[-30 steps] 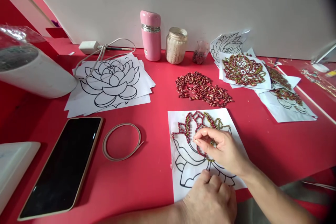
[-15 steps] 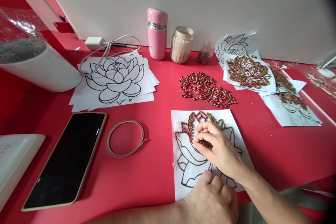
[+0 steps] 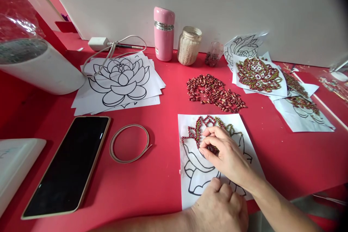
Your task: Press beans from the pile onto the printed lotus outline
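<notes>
A sheet of paper with a black line drawing of a lotus point(image 3: 202, 181) lies before me, its upper outlines covered with red beans point(image 3: 193, 133) and small green beans point(image 3: 220, 121). Over the middle of the drawing, my right hand point(image 3: 224, 150) is closed in a pinch, thumb and index fingertip together beside the bean rows. Whatever may be between those fingertips is too small to make out. My left hand point(image 3: 221, 203) rests curled into a fist on the sheet's lower edge, its inside hidden. Beyond the sheet is a loose heap of red beans point(image 3: 214, 92).
Left are a coiled strip point(image 3: 112, 146), a phone point(image 3: 66, 165), lotus printouts point(image 3: 136, 101) and a white cylinder point(image 3: 58, 74). Behind stand a pink flask point(image 3: 164, 40), a glass jar point(image 3: 189, 47) and a small container of beans point(image 3: 212, 58). Bean-covered sheets point(image 3: 259, 76) lie right.
The view has shifted very slightly. Both hands keep their places on the sheet, and no bean has visibly moved.
</notes>
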Motion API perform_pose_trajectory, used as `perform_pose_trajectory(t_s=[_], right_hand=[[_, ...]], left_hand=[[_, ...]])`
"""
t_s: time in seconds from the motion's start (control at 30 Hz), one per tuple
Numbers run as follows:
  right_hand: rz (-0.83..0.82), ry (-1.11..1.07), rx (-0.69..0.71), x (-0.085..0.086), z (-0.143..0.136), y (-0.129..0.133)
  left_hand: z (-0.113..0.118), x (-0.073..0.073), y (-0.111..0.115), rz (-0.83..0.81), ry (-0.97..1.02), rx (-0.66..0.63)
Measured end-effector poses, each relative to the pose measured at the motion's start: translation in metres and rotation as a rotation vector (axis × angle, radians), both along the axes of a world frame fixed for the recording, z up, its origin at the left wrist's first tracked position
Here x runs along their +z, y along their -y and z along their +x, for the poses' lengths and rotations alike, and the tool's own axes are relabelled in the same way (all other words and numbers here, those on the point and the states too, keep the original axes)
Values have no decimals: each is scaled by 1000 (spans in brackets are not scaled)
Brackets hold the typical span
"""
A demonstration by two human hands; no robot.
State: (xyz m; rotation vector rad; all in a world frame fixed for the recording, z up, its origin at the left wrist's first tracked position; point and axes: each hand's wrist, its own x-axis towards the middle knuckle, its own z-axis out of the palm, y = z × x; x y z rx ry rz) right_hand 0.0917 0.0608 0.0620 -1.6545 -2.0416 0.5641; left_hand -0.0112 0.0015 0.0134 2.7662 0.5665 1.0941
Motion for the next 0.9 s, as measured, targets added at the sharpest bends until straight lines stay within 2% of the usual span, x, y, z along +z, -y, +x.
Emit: perform_pose_trajectory(t_s=[0.33, 0.53, 0.9], right_hand=[[-18, -22, -11, -1, -1, 2], [-31, -70, -15, 0, 1, 3], [-50, -45, -16, -3, -1, 1]], left_hand=[[0, -1, -1, 11, 32, -11], [3, 0, 1, 6, 55, 68], [2, 1, -2, 22, 53, 49]])
